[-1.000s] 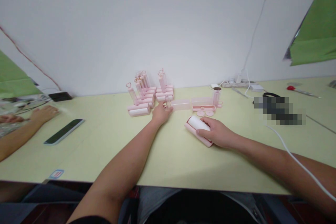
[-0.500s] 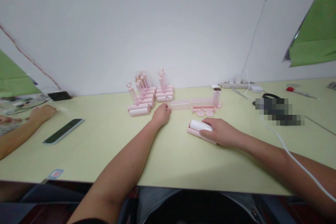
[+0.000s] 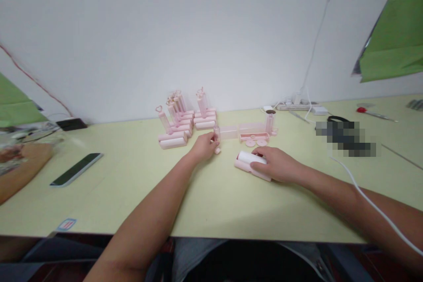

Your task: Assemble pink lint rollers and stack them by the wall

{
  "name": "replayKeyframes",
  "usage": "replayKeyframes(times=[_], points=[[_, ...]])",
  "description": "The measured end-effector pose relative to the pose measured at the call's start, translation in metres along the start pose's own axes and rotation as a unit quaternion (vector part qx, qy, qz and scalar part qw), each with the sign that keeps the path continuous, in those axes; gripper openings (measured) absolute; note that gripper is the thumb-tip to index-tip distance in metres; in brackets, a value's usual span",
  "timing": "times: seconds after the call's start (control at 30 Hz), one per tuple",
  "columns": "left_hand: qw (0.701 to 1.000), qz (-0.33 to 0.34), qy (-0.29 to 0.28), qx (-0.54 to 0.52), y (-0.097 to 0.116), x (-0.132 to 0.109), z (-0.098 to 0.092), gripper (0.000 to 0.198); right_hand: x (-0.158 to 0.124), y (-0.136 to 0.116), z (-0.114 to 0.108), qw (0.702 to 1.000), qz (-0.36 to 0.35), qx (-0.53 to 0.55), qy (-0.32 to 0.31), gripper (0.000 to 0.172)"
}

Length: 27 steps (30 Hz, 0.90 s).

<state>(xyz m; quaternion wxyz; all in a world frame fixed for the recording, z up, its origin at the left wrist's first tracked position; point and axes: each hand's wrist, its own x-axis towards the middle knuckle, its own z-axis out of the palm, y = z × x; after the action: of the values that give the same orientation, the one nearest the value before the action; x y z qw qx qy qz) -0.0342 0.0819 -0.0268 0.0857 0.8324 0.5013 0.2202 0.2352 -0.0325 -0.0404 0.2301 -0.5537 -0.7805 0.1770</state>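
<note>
Conceivably, lopsided tugging could topple the translucent pink plastic cylinder in the left hand's grip, left of the oblong pink-and-white plastic case. Slackening could free that case from the right hand's grip.

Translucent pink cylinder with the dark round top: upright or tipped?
Upright: the translucent pink cylinder stands on end, its dark round top uppermost.
</note>
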Motion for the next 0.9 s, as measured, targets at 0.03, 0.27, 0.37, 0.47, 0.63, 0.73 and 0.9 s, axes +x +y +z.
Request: replayKeyframes(times=[0.03,0.27,0.37,0.47,0.63,0.73,0.9], points=[[1.000,0.010,0.000,-0.005,0.005,-0.001,-0.002,0.012,0.000,0.000,0.000,1.000,-0.002,0.001,0.010,0.036],[0.992,0.124,-0.026,-0.028,0.060,-0.020,-0.014,0.011,-0.004,-0.014,-0.012,0.982,-0.084,0.073,0.154,0.046],[0.973,0.217,-0.064,-0.039,0.085,-0.034,-0.014,0.018,-0.010,-0.021,-0.015,0.978,-0.102,0.105,0.150,0.055],[0.958,0.265,-0.091,-0.061,0.102,-0.044,-0.012,0.024,-0.016,-0.025,-0.014,0.976,-0.121,0.113,0.138,0.044],[0.962,0.206,-0.074,-0.160,0.098,-0.042,-0.011,0.026,-0.018,-0.022,-0.013,0.955,-0.077,0.190,0.212,0.021],[0.955,0.099,-0.028,-0.279,0.086,-0.034,-0.008,0.023,-0.014,-0.014,-0.014,0.913,-0.045,0.310,0.262,0.024],[0.868,-0.085,0.029,-0.488,0.082,-0.026,-0.002,0.028,-0.009,-0.007,-0.011,0.859,-0.067,0.460,0.217,0.026]])
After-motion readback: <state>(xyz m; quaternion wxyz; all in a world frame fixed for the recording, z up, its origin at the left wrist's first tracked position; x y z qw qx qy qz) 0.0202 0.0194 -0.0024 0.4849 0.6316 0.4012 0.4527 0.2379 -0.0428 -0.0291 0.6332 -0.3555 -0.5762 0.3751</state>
